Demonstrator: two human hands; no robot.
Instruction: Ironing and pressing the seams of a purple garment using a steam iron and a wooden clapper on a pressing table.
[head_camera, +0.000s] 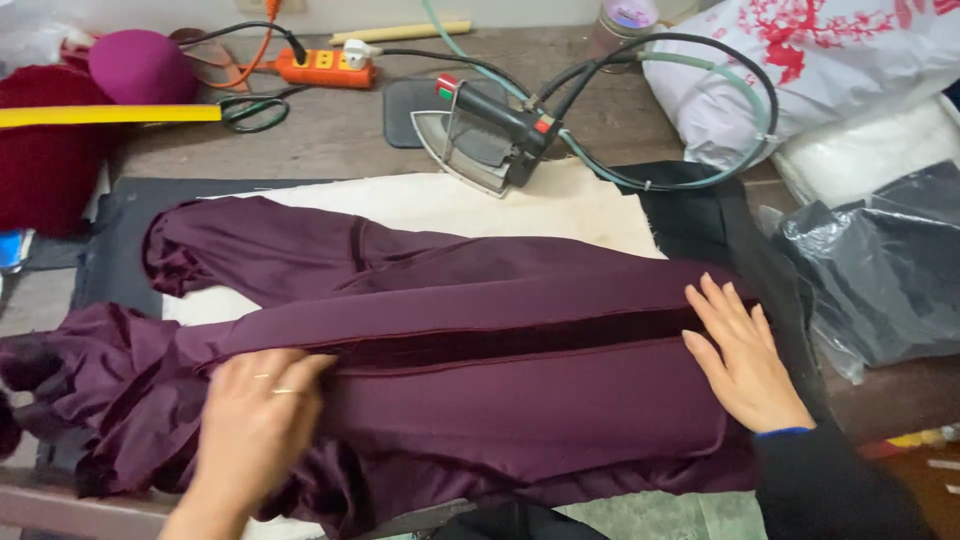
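**Smoothing the purple garment flat ahead of pressing**

The dark purple garment lies spread lengthwise across a cream pressing cloth on the table, its long seam or fold running roughly left to right between the 2 hands. The left hand rests flat on the bunched left portion of the fabric, fingers spread and released, pressing down rather than pinching. The right hand lies open, palm down, at the right end of the garment, fingers extended toward the dark seam line. Neither hand grips anything.

The step in hand appears to be laying out and flattening: the 2 hands seem to tension the cloth along the seam so it sits straight. The left end looks crumpled and hangs near the table's edge.

The iron stands behind the garment, well apart from both hands, its hoses looping to the right. The next move probably calls for evening out the gathered left side, keeping the seam aligned, before a hand is freed for the iron. Scissors and a power strip lie farther back.
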